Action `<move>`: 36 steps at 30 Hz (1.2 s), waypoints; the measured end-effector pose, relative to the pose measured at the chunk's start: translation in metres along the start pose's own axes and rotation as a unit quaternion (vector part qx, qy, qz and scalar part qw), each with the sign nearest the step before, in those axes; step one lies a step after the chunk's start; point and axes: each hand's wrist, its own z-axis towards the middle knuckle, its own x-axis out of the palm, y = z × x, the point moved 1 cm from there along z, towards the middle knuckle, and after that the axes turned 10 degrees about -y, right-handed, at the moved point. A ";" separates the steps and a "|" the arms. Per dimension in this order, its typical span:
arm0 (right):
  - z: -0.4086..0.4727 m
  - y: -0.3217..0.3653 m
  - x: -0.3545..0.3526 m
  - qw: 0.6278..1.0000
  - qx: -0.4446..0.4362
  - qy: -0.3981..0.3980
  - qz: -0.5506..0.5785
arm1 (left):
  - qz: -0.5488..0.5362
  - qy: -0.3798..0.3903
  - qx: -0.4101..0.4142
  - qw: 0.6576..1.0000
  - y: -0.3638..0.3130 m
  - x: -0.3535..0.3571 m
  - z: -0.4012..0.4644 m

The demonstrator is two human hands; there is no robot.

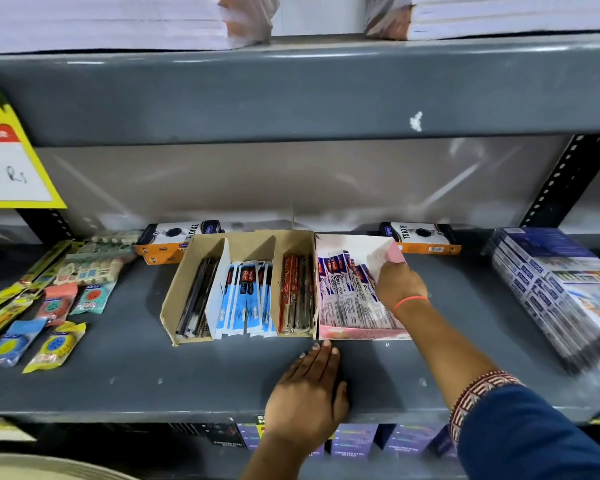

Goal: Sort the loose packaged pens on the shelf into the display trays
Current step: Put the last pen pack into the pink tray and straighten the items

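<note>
Right hand [400, 284] down among pens [347, 296] inside pink tray [361, 332], grip hidden, left hand [309, 393] flat and empty just before it: risk of shoving the unheld tray backward, spilling packs.

A yellow price sign [13, 161] at the far left carries handwritten "00 Rs" on its white panel, the leading digits cut off and the red strip above too blurred to read. Two orange-and-black boxes at the back, the left box [174, 242] and the right box [421, 239], show "TRIO" printed sideways. In the cardboard tray, the red pen packs [289, 289] bear a script word that looks like "Classic"; print on the other packs is too smeared to read.
</note>
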 end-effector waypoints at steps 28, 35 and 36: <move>0.025 -0.021 -0.001 0.976 -0.184 -0.017 -0.112 | -0.008 -0.001 -0.007 1.000 0.000 0.000 -0.001; 0.008 -0.001 0.004 0.962 -0.234 0.034 -0.134 | -0.008 0.006 -0.014 1.000 0.000 -0.001 0.000; 0.005 -0.003 0.008 0.957 -0.240 0.055 -0.156 | -0.008 0.007 -0.014 1.000 0.000 -0.001 -0.001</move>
